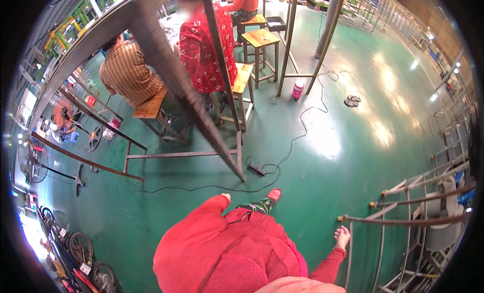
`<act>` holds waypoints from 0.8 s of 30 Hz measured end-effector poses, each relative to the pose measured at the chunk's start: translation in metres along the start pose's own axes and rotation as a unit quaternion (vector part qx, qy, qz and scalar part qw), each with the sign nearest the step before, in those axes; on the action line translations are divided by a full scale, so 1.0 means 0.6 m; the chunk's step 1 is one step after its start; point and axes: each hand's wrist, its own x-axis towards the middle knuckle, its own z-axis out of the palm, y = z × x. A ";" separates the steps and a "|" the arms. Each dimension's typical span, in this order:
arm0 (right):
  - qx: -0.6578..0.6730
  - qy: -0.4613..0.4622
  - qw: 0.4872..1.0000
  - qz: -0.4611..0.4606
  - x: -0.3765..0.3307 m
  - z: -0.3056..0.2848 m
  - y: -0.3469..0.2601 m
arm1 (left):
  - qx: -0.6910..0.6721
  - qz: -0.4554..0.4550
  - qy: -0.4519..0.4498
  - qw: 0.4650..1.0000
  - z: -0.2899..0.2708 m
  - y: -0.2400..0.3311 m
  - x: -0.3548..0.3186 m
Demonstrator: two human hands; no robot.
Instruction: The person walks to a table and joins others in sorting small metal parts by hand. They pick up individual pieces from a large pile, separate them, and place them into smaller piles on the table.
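Note:
My left hand hangs in front of me and barely shows past the red sleeve; its fingers are mostly hidden. To the right, my right hand is held low beside my body. Its fingers are loosely bent, and nothing shows in them. Nearest to it is a metal frame of thin bars with brownish end caps; I cannot tell whether the hand touches it. Below me one foot in a red shoe is forward on the green floor.
A black cable winds across the floor to a power strip. Ahead stands a tall steel frame. Beyond it, people sit on wooden stools. A pink tub and slippers lie farther off. Bicycles stand at left.

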 end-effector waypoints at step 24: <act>-0.099 -0.208 0.973 -0.025 0.954 0.256 -0.583 | -0.143 -0.014 0.032 0.989 -0.470 0.693 0.295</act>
